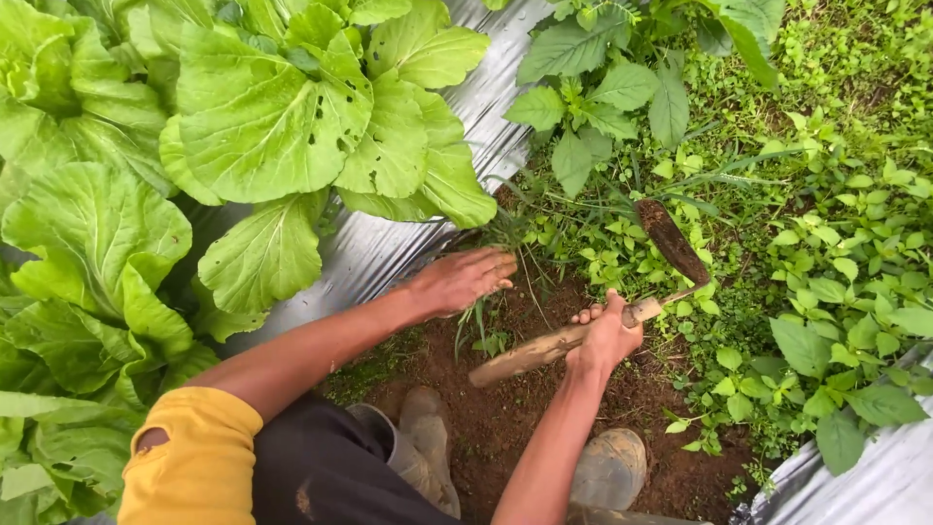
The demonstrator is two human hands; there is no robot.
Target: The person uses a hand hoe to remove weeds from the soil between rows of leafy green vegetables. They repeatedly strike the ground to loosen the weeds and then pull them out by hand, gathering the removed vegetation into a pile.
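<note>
Leafy greens (262,117): bright yellow-green, pale veins, small dark holes.
Plastic mulch sheet (389,248): silver-grey, streaked sheen.
Weeds (826,243): mid to deep green.
Soil (505,408): reddish brown.
Hand hoe (622,311): dull tan wooden handle; rusty dark-brown blade.
Sleeve (194,457): mustard yellow.
Boots (607,467): mud-smeared grey-brown.
Trousers (330,467): black.

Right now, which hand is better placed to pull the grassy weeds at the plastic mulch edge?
Left, likely. The left hand is open and resting right at the grass clump beside the silver mulch sheet. The right hand is shut on the hand hoe, blade raised over the weeds.
</note>
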